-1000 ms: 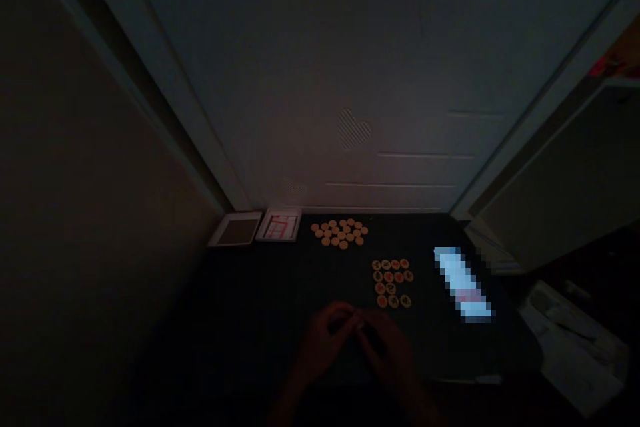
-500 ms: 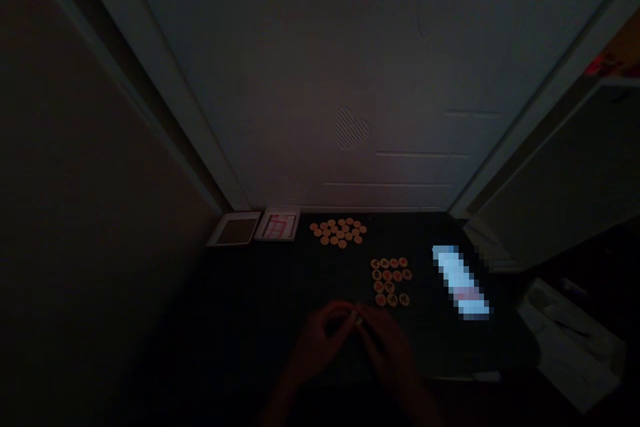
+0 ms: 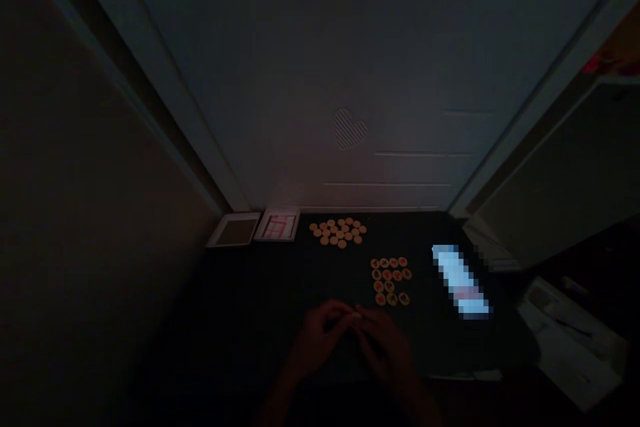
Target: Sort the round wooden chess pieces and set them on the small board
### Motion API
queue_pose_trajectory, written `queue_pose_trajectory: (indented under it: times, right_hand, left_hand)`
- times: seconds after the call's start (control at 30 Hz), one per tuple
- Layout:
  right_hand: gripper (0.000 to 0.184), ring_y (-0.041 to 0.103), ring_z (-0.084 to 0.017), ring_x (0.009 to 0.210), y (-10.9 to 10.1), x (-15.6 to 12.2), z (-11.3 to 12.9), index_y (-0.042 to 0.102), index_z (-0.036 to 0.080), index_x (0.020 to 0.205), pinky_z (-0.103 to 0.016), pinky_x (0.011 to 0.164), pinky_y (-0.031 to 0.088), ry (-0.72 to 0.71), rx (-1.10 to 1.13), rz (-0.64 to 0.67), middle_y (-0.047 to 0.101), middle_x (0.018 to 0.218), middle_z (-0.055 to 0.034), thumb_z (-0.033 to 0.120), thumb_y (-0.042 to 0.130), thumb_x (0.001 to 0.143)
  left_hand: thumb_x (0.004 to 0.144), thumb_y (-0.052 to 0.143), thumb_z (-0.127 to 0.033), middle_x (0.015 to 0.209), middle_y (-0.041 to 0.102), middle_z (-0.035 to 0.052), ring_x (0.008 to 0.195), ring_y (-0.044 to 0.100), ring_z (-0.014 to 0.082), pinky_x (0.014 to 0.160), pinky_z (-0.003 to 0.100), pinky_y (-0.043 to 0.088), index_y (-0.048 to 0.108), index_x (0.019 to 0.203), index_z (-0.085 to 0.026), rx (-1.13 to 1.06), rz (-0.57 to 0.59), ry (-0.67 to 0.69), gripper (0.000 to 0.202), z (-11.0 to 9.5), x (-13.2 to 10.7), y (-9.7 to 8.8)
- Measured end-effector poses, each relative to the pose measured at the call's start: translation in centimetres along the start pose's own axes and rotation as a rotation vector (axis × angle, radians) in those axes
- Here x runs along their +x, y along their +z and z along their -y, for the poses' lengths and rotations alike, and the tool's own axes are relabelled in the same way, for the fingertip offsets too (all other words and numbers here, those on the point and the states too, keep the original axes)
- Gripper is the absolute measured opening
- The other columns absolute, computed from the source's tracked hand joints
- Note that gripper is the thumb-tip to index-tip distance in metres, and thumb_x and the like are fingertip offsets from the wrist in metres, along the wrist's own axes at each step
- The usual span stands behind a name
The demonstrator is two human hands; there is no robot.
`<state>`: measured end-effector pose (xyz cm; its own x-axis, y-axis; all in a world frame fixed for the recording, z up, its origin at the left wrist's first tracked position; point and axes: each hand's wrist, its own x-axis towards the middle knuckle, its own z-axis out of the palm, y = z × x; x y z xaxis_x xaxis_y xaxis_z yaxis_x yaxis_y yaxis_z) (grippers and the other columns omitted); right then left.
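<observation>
The scene is very dim. My left hand [image 3: 320, 340] and my right hand [image 3: 387, 343] meet over a dark table [image 3: 260, 307], fingers curled and fingertips touching. A small pale thing [image 3: 356, 315] shows between the fingertips; I cannot make out what it is. Just beyond my right hand lies a group of several round game pieces with red and dark marks [image 3: 391, 280]. Farther back sits a heap of several plain round pieces [image 3: 339, 231].
Two flat box halves stand at the table's far left, one plain [image 3: 234, 230] and one with red print [image 3: 278, 225]. A lit, blurred screen [image 3: 460, 280] lies to the right. A door with a heart sticker [image 3: 350, 128] stands behind. Pale papers [image 3: 570, 337] lie at the right.
My hands have stayed together in the same spot, shifting only slightly. The small pale thing between the fingertips shows less clearly now.
</observation>
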<state>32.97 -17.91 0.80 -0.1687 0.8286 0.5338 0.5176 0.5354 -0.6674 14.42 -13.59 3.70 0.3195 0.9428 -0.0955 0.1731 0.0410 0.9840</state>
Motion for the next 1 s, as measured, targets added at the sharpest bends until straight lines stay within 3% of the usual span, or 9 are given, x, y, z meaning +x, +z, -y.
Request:
queue_pose_trajectory:
  times: [0.17, 0.3, 0.4, 0.5, 0.63, 0.8, 1.0]
  right_hand:
    - [0.023, 0.07, -0.023, 0.105, -0.5, 0.0, -0.2, 0.07, 0.029, 0.114, -0.038, 0.087, 0.061, 0.057, -0.006, -0.053, 0.072, 0.114, -0.0073, 0.022, 0.061, 0.094]
    - [0.015, 0.069, -0.025, 0.1, -4.3, 0.3, -2.6, 0.07, 0.026, 0.107, -0.042, 0.088, 0.059, 0.183, -0.145, -0.211, 0.071, 0.109, -0.0091, 0.031, 0.062, 0.095]
    - [0.025, 0.068, -0.026, 0.097, -7.5, 0.2, -5.5, 0.069, 0.023, 0.109, -0.045, 0.087, 0.057, 0.279, -0.284, -0.316, 0.072, 0.105, -0.0098, 0.042, 0.062, 0.094]
    - [0.03, 0.068, -0.027, 0.095, -9.2, -0.2, -7.9, 0.069, 0.022, 0.109, -0.045, 0.084, 0.056, 0.326, -0.376, -0.271, 0.073, 0.103, -0.0097, 0.047, 0.059, 0.095]
    - [0.028, 0.068, -0.027, 0.094, -9.1, -0.5, -9.3, 0.071, 0.022, 0.106, -0.046, 0.085, 0.055, 0.257, -0.437, -0.151, 0.074, 0.101, -0.0097, 0.045, 0.057, 0.096]
    - [0.025, 0.067, -0.027, 0.098, -8.8, -0.7, -9.7, 0.07, 0.023, 0.114, -0.047, 0.087, 0.053, 0.171, -0.466, -0.106, 0.074, 0.105, -0.0093, 0.034, 0.054, 0.097]
    - [0.038, 0.065, -0.027, 0.106, -8.9, -0.8, -9.4, 0.066, 0.027, 0.126, -0.047, 0.091, 0.052, 0.11, -0.469, -0.065, 0.072, 0.114, -0.0076, 0.02, 0.052, 0.092]
  left_hand:
    - [0.093, 0.063, -0.039, 0.095, 0.079, 0.0041, 0.091, 0.074, 0.0204, 0.085, 0.03, 0.055, 0.073, 0.099, -0.021, 0.009, 0.016, -0.006, 0.022, -0.3, -0.2, 0.2]
    - [0.093, 0.062, -0.041, 0.094, 0.08, 0.0036, 0.09, 0.074, 0.0206, 0.087, 0.031, 0.054, 0.072, 0.103, -0.022, 0.058, -0.012, -0.018, 0.024, -0.1, -0.4, 0.4]
    - [0.093, 0.063, -0.043, 0.095, 0.08, 0.0031, 0.093, 0.073, 0.0212, 0.091, 0.032, 0.052, 0.074, 0.098, -0.024, 0.123, -0.029, -0.006, 0.023, -0.2, -0.4, 0.4]
    - [0.094, 0.061, -0.044, 0.094, 0.079, 0.0026, 0.092, 0.073, 0.0212, 0.089, 0.032, 0.053, 0.075, 0.096, -0.024, 0.145, -0.026, 0.005, 0.025, -0.4, -0.4, 0.4]
    - [0.093, 0.061, -0.045, 0.093, 0.08, 0.0028, 0.091, 0.073, 0.0216, 0.086, 0.031, 0.053, 0.075, 0.094, -0.023, 0.179, -0.039, 0.003, 0.026, -0.7, -0.5, 0.5]
    - [0.094, 0.061, -0.043, 0.092, 0.08, 0.0017, 0.09, 0.073, 0.0208, 0.088, 0.031, 0.052, 0.076, 0.095, -0.024, 0.205, -0.063, 0.019, 0.024, -0.4, -0.6, 0.6]
    - [0.095, 0.059, -0.043, 0.096, 0.079, 0.0021, 0.093, 0.073, 0.0213, 0.089, 0.032, 0.052, 0.075, 0.096, -0.024, 0.227, -0.031, 0.025, 0.025, -0.6, -0.5, 0.6]
